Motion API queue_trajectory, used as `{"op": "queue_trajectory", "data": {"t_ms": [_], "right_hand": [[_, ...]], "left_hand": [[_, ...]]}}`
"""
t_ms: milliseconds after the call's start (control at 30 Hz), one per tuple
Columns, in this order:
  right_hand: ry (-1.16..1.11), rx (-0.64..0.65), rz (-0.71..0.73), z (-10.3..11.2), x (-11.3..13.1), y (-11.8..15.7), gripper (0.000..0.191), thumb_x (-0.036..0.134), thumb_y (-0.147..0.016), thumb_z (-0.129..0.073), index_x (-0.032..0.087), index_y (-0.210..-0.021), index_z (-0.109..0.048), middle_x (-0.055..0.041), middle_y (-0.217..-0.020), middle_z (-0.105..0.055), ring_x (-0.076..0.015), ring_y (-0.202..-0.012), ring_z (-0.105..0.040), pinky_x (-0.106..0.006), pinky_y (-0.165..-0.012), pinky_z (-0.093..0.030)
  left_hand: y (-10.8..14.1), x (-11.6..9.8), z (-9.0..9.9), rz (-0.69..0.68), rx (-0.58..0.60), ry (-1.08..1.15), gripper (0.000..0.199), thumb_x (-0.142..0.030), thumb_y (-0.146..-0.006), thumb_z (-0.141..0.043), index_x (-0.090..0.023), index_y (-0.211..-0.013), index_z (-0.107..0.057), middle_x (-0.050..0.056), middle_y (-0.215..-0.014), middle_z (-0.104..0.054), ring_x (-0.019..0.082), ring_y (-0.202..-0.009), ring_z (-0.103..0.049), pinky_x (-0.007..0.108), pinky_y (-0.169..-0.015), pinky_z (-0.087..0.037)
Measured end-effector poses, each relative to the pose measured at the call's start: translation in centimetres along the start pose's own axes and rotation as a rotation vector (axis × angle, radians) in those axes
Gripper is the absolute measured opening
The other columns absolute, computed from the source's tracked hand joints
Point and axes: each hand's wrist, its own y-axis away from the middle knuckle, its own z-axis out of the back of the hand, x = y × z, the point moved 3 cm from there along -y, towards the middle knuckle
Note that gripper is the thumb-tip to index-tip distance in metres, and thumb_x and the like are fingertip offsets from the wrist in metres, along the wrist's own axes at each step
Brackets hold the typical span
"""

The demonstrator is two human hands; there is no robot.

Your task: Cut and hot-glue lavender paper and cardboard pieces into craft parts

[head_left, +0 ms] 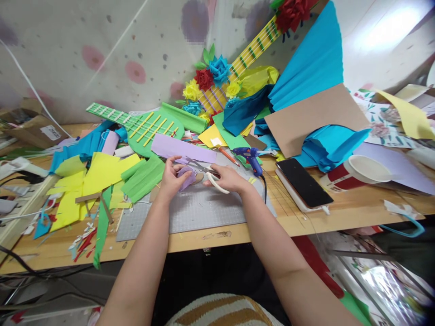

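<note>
Over the grey cutting mat (210,213), my left hand (171,179) is closed on a piece of purple crepe paper (186,179), which looks bunched between thumb and fingers. My right hand (229,178) grips a pair of scissors (217,183) with white handles. Their metal blades point left, close to the purple paper; whether they touch it I cannot tell. Just behind both hands lies a flat strip of lilac paper (183,148). A blue glue gun (249,158) rests on its side to the right, beside an orange pencil (228,155).
A black phone (305,182) and a red-and-white paper cup (355,174) stand at the right. Yellow paper sheets (102,174) and green crepe paper (142,178) cover the left. Behind are a green paper instrument (149,131), a flower-decorated yellow one (256,45) and brown cardboard (306,117).
</note>
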Motion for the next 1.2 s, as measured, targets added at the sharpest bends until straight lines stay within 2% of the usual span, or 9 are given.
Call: {"op": "queue_trajectory", "data": {"t_ms": [133, 467, 900, 1000, 1200], "right_hand": [[0.024, 0.01, 0.062, -0.4, 0.5, 0.0, 0.045, 0.063, -0.07, -0.056, 0.02, -0.086, -0.054, -0.0015, -0.079, -0.061, -0.0157, -0.072, -0.05, -0.026, -0.071, -0.03], [-0.051, 0.034, 0.011, -0.6, 0.2, -0.2, 0.043, 0.061, -0.067, -0.058, 0.021, -0.082, -0.055, 0.0016, -0.071, -0.057, -0.0134, -0.066, -0.047, -0.022, -0.058, -0.025], [-0.082, -0.031, -0.066, -0.1, -0.2, 0.0, 0.044, 0.063, -0.065, -0.058, 0.019, -0.067, -0.054, 0.0028, -0.063, -0.053, -0.0111, -0.062, -0.043, -0.023, -0.056, -0.022], [-0.125, -0.043, -0.06, 0.2, -0.5, 0.2, 0.043, 0.061, -0.068, -0.056, 0.019, -0.073, -0.055, 0.0025, -0.067, -0.053, -0.0112, -0.063, -0.043, -0.022, -0.056, -0.024], [-0.1, 0.055, 0.005, 0.0, -0.5, 0.3, 0.043, 0.061, -0.067, -0.057, 0.019, -0.079, -0.055, 0.0017, -0.071, -0.055, -0.0122, -0.065, -0.045, -0.022, -0.057, -0.025]], "left_hand": [[0.0, 0.5, 0.1, -0.01, 0.022, -0.052, 0.066, -0.02, -0.056, -0.073, -0.02, -0.114, -0.041, -0.003, -0.074, -0.064, 0.013, -0.071, -0.061, 0.026, -0.071, -0.045], [0.2, 0.3, -0.1, 0.035, 0.052, -0.016, 0.068, -0.017, -0.057, -0.071, -0.02, -0.117, -0.04, -0.003, -0.073, -0.065, 0.013, -0.069, -0.062, 0.025, -0.068, -0.045], [0.4, -0.3, -0.3, 0.024, 0.069, -0.012, 0.066, -0.019, -0.058, -0.073, -0.02, -0.116, -0.041, -0.001, -0.074, -0.066, 0.013, -0.071, -0.062, 0.025, -0.07, -0.046], [0.3, 0.0, -0.1, 0.032, 0.047, -0.046, 0.069, -0.02, -0.056, -0.074, -0.019, -0.117, -0.041, 0.0, -0.074, -0.066, 0.013, -0.072, -0.062, 0.026, -0.072, -0.045], [0.3, 0.0, -0.1, 0.031, 0.08, -0.025, 0.072, -0.018, -0.056, -0.074, -0.02, -0.119, -0.039, 0.0, -0.076, -0.068, 0.016, -0.075, -0.064, 0.028, -0.074, -0.046]]}}
